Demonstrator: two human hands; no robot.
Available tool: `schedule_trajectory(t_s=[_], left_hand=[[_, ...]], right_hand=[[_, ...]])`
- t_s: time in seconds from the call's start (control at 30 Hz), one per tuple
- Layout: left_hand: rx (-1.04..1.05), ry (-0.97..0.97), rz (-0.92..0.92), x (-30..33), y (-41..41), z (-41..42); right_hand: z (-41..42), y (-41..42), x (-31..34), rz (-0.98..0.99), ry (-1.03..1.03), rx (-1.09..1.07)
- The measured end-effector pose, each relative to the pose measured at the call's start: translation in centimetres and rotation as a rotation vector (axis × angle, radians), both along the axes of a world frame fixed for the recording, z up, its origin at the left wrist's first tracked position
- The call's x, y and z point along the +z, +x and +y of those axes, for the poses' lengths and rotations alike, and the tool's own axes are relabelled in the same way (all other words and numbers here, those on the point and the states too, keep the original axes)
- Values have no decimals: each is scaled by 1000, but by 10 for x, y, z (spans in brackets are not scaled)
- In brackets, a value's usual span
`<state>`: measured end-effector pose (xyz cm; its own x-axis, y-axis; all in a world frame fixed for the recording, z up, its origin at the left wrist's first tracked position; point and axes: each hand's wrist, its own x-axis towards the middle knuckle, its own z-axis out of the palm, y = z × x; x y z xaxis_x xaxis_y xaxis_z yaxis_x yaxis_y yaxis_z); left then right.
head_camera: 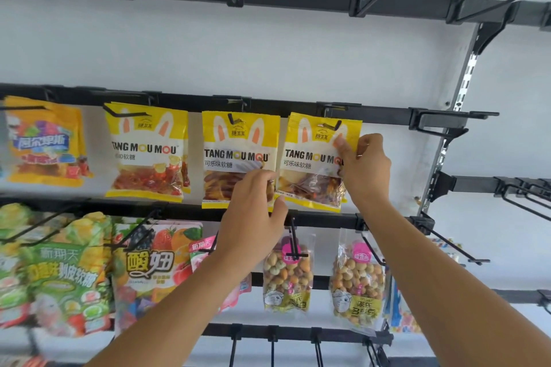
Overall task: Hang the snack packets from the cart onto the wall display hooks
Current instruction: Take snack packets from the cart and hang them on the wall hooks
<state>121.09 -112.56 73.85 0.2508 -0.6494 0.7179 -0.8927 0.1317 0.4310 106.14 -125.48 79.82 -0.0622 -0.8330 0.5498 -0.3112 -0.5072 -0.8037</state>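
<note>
Head view: both hands steady a yellow Tang Mou Mou packet [316, 162] on its hook [335, 125], right hand [363, 170] fingers pinching its upper corner, left hand [253, 217] pinching the bottom edge, likely to seat it straight.

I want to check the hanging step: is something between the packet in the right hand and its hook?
Nothing visible blocks it. The right hand pinches the yellow packet by its upper right edge, and the hook already passes through its top hole. The left hand grips its lower left corner.
</note>
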Motion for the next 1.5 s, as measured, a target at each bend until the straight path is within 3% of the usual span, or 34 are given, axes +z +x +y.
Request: schedule_trajectory(t_s=[0.4,0.7,1.0,1.2,1.33,1.5], left_hand=[[9,52,25,-6,15,15],[-30,54,7,-1,16,38],[-88,74,-56,-4,11,75],[-5,84,-139,1,10,116],[91,112,-205,-2,9,157],[191,205,-306,-15,5,223]], right_hand=[[16,-3,-7,-3,0,0],[47,-14,-14,118,-2,-61],[115,-20,-28,597,-200,-107],[167,-14,-31,856,-386,-68],[199,-9,-46,960,-490,-21],[254,-2,-80,956,-506,128]])
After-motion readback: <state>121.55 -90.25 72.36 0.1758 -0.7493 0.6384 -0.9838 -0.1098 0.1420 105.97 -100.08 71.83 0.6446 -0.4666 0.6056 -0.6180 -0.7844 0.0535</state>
